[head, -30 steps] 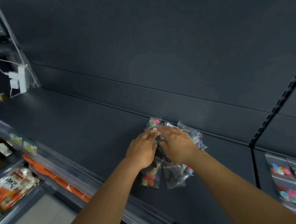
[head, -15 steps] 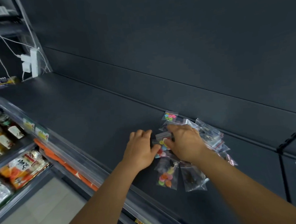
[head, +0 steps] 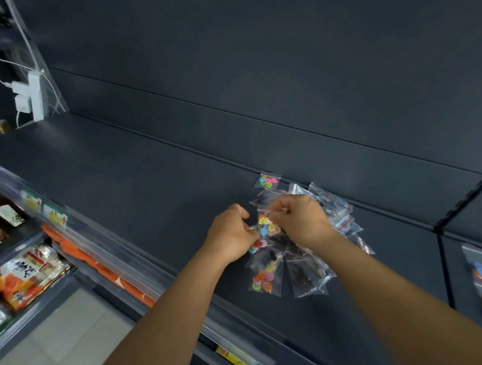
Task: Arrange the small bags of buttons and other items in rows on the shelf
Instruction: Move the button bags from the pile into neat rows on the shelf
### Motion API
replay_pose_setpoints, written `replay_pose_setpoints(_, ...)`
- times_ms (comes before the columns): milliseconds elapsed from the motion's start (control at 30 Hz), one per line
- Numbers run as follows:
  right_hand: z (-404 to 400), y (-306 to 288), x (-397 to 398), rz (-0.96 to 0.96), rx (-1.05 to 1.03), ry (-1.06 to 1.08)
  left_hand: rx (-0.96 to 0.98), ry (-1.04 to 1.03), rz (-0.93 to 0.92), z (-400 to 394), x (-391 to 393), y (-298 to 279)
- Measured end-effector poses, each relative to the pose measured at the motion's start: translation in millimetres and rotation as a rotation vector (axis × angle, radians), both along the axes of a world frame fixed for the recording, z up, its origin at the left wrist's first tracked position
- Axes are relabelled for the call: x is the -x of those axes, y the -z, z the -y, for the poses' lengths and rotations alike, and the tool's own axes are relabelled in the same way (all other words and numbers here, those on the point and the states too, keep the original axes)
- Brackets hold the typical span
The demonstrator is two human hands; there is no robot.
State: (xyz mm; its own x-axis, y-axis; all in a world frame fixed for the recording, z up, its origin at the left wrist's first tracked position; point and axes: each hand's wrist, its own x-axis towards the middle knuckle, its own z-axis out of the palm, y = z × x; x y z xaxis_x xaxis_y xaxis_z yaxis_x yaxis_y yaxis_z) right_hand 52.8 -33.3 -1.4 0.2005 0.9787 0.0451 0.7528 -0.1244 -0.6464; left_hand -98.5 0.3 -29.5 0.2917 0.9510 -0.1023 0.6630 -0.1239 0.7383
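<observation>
**A:** Which step am I at, do you reckon?

**B:** Sorting the heap, I'd say. The small bags (head: 307, 251) lie overlapped in a loose pile on the dark shelf (head: 139, 176), close to its back wall, with only one bag of bright buttons (head: 267, 180) lying apart behind the pile. No row has formed on this stretch yet.

**A:** Agreed. My left hand (head: 231, 234) has its fingers curled in, and the grip seems to pinch the near edge of a button bag (head: 266, 227), though the fingertips are partly hidden, so I judge that rather than see it. My right hand (head: 300, 221) is curled too, thumb and forefinger pinching the top edge of the same bag.

**B:** So both grips are closed on one bag, held just above the pile.

**A:** That's my reading. Next I'd want to lift it free without dragging its neighbours, then lay it flat on the bare shelf to the left, square to the back wall, beside the lone bag.

**B:** Mind the slick plastic; the bags underneath look likely to slide.
</observation>
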Motion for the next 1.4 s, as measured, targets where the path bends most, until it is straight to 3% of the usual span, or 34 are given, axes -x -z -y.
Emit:
replay_pose_setpoints(167,26.1,-21.9,-20.0,-0.264,-0.148,0.113,0.002,-0.023,0.287,11.6,-13.0,-20.3)
replay_pose_setpoints(467,116.6,-53.0,-96.0,-0.466,-0.194,0.179,0.067,0.083,0.603,78.6,-95.4,-61.3)
replay_pose_setpoints(800,258.8,-60.1,-214.5,-0.578,-0.242,0.272,0.187,0.255,0.601,200.3,-235.4,-71.7)
replay_pose_setpoints(967,323.6,-54.9,-278.2,-0.665,-0.275,0.377,0.227,0.235,0.589,269.4,-308.0,-72.3)
replay_pose_setpoints(1267,414.5,-45.3,-369.5,-0.718,-0.351,0.507,0.154,0.306,0.509,351.9,-402.3,-63.2)
replay_pose_setpoints(1400,439.6,-35.6,-397.5,-0.742,-0.263,0.515,0.139,0.313,0.455,370.9,-430.5,-59.7)
